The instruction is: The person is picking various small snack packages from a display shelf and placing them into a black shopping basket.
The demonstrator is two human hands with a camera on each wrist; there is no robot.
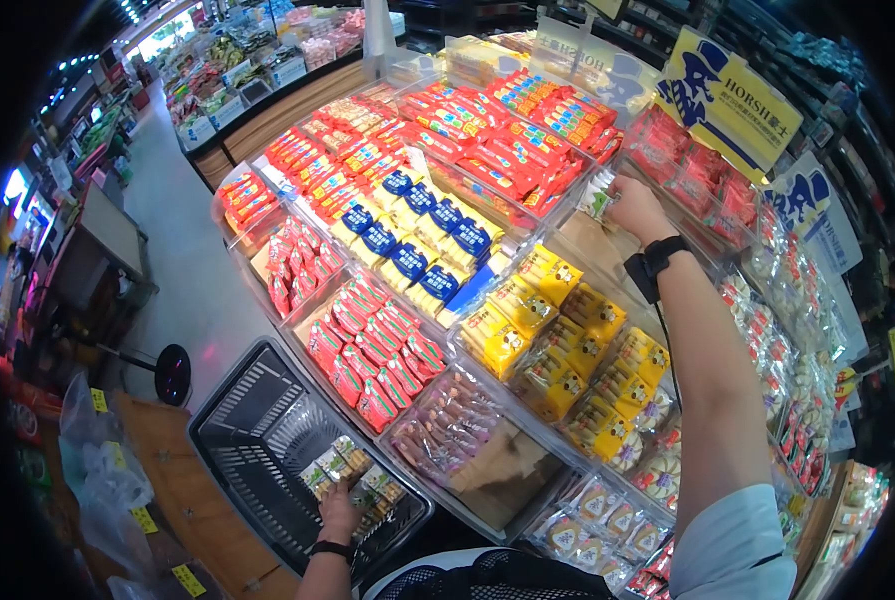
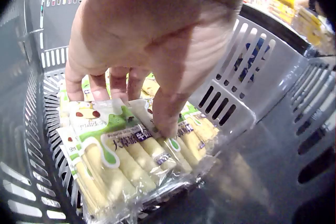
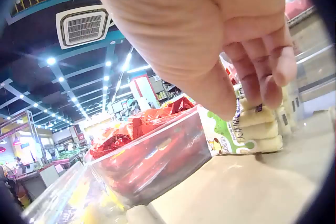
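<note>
Left hand reaches down inside a dark grey slotted plastic basket, palm over several flat clear packs of pale rolls with green-and-white printing. Its thumb presses on the near side of the packs while its bent fingers go down on their far side, so that it grips them between; the fingertips are partly hidden. The packs lie beneath this hand, on the basket's bottom, and a dark band circles the wrist behind it.

To the right of the left hand, and further forward, red packets with green edges fill a clear-walled compartment. Beyond them are pale yellow packets with round dark blue labels, then, nearer the right hand, bright yellow packets with a cartoon print.

Right hand stretches out to a compartment with a brown, flat base. Its thumb and bent fingers pinch the top of a similar green-and-white pack of pale rolls, which stands on edge below them. Just left of that pack, a clear plastic bin holds shiny red packets. A black watch sits on the right wrist, and a yellow "HORSH" sign stands beyond the hand, to its right.
</note>
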